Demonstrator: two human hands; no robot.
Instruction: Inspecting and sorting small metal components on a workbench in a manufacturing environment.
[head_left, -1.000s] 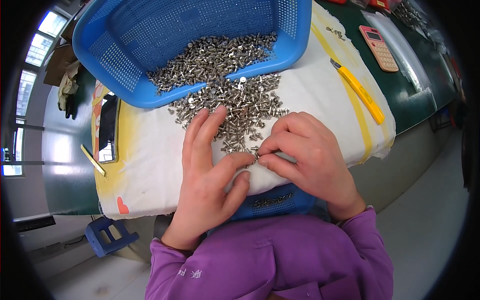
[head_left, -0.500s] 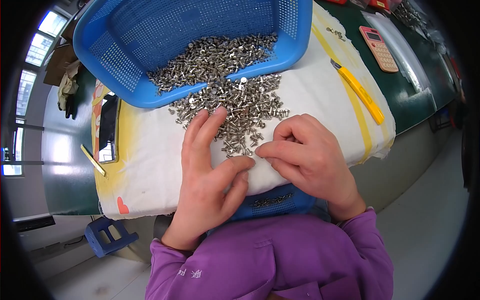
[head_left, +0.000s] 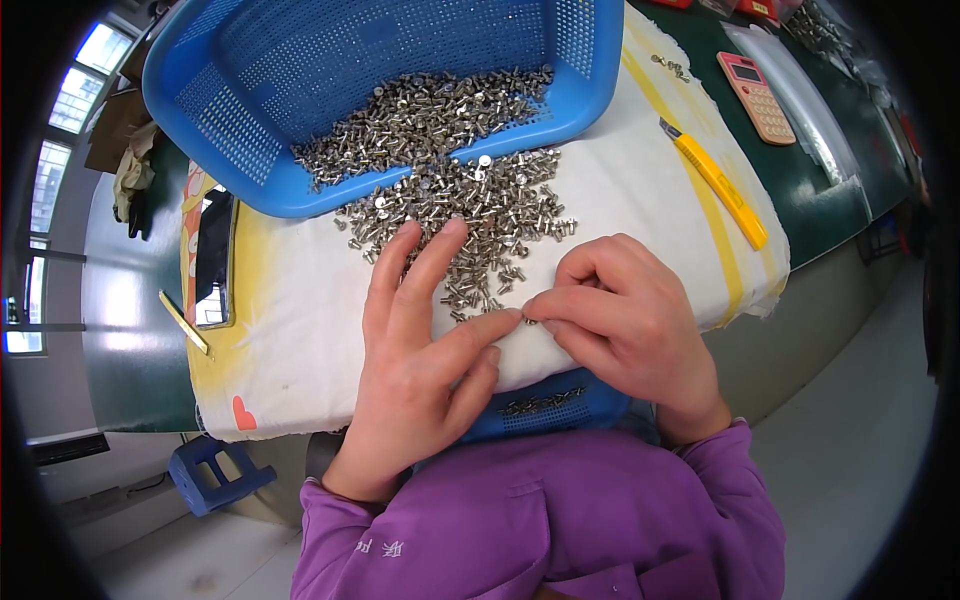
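Note:
A heap of small silvery screws (head_left: 480, 205) with flat round heads spills from a tipped blue plastic basket (head_left: 300, 200) onto a white cloth (head_left: 300, 300). My left hand (head_left: 415, 350) lies at the near left side of the heap with its fingers apart. Its two far fingers reach over the screws, while its index fingertip comes close to my right fingertips. My right hand (head_left: 635, 335) is closed in a pinch at the heap's near right edge. A small screw (head_left: 530, 321) shows at its fingertips, partly hidden.
A yellow utility knife (head_left: 722, 190) and a few loose screws (head_left: 670, 66) lie on the right. Further right is a pink calculator (head_left: 757, 97). A phone (head_left: 214, 255) rests at left. Below the table edge, a blue basket (head_left: 545, 415) holds some screws. A blue stool (head_left: 218, 475) stands lower left.
My right hand has shifted slightly right, and a small screw now shows at its fingertips. My left index finger has stretched a little further right.

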